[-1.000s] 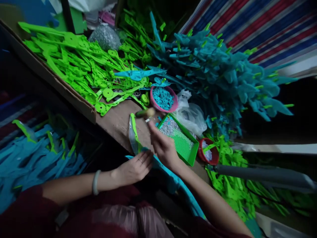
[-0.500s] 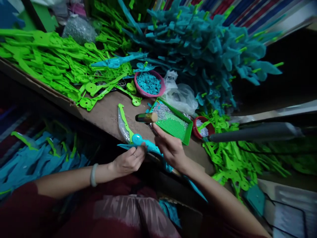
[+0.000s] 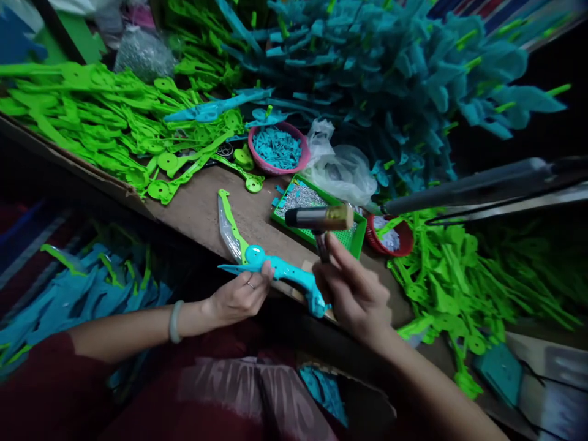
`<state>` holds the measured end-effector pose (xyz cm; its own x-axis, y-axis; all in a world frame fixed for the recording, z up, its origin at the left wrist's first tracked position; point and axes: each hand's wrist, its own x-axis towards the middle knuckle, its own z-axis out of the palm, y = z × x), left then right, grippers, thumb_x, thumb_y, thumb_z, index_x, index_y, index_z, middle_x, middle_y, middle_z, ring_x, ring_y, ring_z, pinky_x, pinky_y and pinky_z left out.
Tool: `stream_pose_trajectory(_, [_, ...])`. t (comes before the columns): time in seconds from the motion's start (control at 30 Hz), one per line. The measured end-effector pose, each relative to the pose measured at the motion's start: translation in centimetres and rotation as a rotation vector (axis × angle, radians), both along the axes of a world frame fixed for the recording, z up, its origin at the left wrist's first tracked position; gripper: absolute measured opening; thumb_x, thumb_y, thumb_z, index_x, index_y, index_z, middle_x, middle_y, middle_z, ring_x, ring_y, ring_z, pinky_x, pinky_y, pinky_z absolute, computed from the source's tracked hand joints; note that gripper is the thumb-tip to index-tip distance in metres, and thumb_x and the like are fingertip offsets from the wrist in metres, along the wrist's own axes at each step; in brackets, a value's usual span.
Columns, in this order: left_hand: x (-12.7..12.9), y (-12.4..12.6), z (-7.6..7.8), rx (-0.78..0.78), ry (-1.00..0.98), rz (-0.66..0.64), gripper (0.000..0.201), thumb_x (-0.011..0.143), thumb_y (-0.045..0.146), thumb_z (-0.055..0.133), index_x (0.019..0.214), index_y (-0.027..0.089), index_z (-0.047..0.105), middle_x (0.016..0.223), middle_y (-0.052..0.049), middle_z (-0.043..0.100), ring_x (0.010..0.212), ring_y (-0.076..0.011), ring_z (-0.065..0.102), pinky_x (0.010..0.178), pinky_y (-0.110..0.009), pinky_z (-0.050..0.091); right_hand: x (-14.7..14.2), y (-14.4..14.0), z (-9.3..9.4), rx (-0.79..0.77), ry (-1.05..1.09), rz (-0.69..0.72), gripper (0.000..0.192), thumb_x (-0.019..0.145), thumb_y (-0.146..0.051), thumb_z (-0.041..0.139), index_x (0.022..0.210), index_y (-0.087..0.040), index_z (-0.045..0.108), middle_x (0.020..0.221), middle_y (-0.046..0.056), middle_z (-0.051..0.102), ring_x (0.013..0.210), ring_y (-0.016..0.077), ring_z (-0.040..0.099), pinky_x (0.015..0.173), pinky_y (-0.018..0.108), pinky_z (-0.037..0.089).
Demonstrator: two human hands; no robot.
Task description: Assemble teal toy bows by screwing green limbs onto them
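Observation:
My left hand (image 3: 243, 299) pinches the edge of a blue plastic part (image 3: 294, 272) that lies along the front edge of the bench. A curved lime-green piece (image 3: 233, 223) with a clear plastic film is joined at the blue part's round end and points away from me. My right hand (image 3: 356, 291) is wrapped around the handle of a hammer (image 3: 321, 217), whose head is raised above the blue part's right side. The hammer head has a dark face at its left end and a yellowish one at its right; it partly covers a green tray (image 3: 294, 191) of small metal pieces.
Behind stands a pink bowl (image 3: 303, 160) of small blue pieces, beside a clear plastic bag (image 3: 346, 174). Lime-green parts (image 3: 114, 116) pile up at the left, blue ones (image 3: 390, 73) at the back. A red basket (image 3: 407, 240) and a grey rod (image 3: 468, 184) are on the right.
The hammer has moved right with my right hand, uncovering more of the blue part. My left hand stays on the part. The view has shifted slightly.

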<state>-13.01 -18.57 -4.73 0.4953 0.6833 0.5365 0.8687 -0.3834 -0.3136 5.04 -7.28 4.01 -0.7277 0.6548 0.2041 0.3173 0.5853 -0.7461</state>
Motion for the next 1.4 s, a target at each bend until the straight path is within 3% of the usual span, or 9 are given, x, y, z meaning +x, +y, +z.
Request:
stream_pose_trajectory(0.17, [-0.3,0.1,-0.1,-0.045,0.07,-0.012,0.033,0.093,0.013,0.05,0.118,-0.002,0.064,0.119,-0.019,0.069,0.081,-0.016,0.062,0.066,-0.027,0.047,0.5,-0.4,-1.2,-0.118,-0.283,0.148,0.046,0.097,-0.02,0.047,0.143,-0.03,0.049,0.128,0.005,0.068,0.111,0.021,0.069,0.092,0.033,0.058])
stream_pose_trajectory(0.27, [-0.6,0.1,0.1,-0.047,0.085,-0.036,0.033,0.093,0.011,0.049,0.121,-0.001,0.064,0.121,-0.019,0.068,0.083,-0.017,0.064,0.068,-0.028,0.048,2.9,-0.3,0.2,-0.074,-0.226,-0.024,0.045,0.098,-0.023,0.047,0.143,-0.03,0.049,0.13,0.005,0.067,0.113,0.0197,0.067,0.096,0.033,0.056])
stream_pose_trajectory(0.43, [-0.9,0.6,0.8,-0.048,0.11,-0.055,0.033,0.09,0.004,0.051,0.121,0.001,0.063,0.122,-0.018,0.068,0.083,-0.0184,0.066,0.071,-0.03,0.048,11.1,-4.0,2.7,-0.041,-0.173,-0.485,0.045,0.097,-0.022,0.049,0.141,-0.029,0.052,0.072,-0.002,0.067,0.05,0.0073,0.057,0.055,0.021,0.053])
stream_pose_trajectory(0.57, [-0.8,1.2,1.2,-0.022,0.139,-0.106,0.033,0.087,0.001,0.054,0.119,-0.001,0.064,0.121,-0.02,0.068,0.073,-0.0187,0.064,0.066,-0.032,0.046,14.3,-8.1,0.8,0.036,0.002,-0.742,0.048,0.095,-0.017,0.049,0.141,-0.034,0.05,0.076,-0.002,0.066,0.042,0.0043,0.047,0.043,0.019,0.045])
stream_pose_trajectory(0.8, [-1.2,1.3,0.6,-0.071,0.098,-0.142,0.043,0.088,0.0,0.05,0.131,0.0,0.055,0.123,-0.021,0.067,0.076,-0.0222,0.066,0.068,-0.035,0.045,11.6,-9.0,-3.8,-0.037,-0.137,-0.496,0.045,0.098,-0.022,0.045,0.142,-0.027,0.05,0.123,0.008,0.07,0.093,0.0171,0.07,0.09,0.034,0.058])
stream_pose_trajectory(0.97, [-1.4,1.0,1.3,-0.242,-0.056,-0.104,0.063,0.094,0.006,0.042,0.154,0.007,0.023,0.125,-0.02,0.066,0.085,-0.0268,0.067,0.07,-0.039,0.045,15.2,-12.0,-1.4,0.013,-0.045,-0.929,0.046,0.098,-0.024,0.047,0.144,-0.027,0.048,0.094,0.004,0.073,0.057,0.009,0.06,0.062,0.023,0.057])
stream_pose_trajectory(1.07, [2.2,1.6,3.3,-0.355,-0.138,-0.123,0.051,0.098,0.02,0.047,0.147,0.01,0.04,0.131,-0.021,0.061,0.108,-0.0356,0.063,0.084,-0.047,0.045,17.5,-13.8,-1.1,0.03,-0.05,-1.089,0.045,0.097,-0.025,0.048,0.142,-0.025,0.051,0.076,0.0,0.067,0.045,0.0066,0.047,0.049,0.02,0.049])
stream_pose_trajectory(1.17, [9.3,2.8,4.3,-0.396,-0.212,-0.388,0.045,0.097,0.026,0.052,0.138,0.008,0.051,0.147,-0.02,0.048,0.13,-0.0355,0.05,0.101,-0.048,0.043,18.6,-14.4,-2.1,-0.044,-0.089,-1.121,0.043,0.097,-0.028,0.048,0.139,-0.021,0.054,0.071,0.0,0.065,0.044,0.0062,0.045,0.047,0.02,0.047])
stream_pose_trajectory(1.4, [21.1,6.2,-2.2,-0.401,-0.327,-0.516,0.043,0.095,0.009,0.042,0.137,-0.001,0.05,0.143,-0.024,0.05,0.136,-0.0333,0.047,0.109,-0.047,0.042,19.5,-14.0,-5.1,-0.021,-0.052,-1.079,0.044,0.096,-0.028,0.044,0.138,-0.021,0.055,0.092,0.006,0.073,0.066,0.0127,0.064,0.065,0.026,0.057])
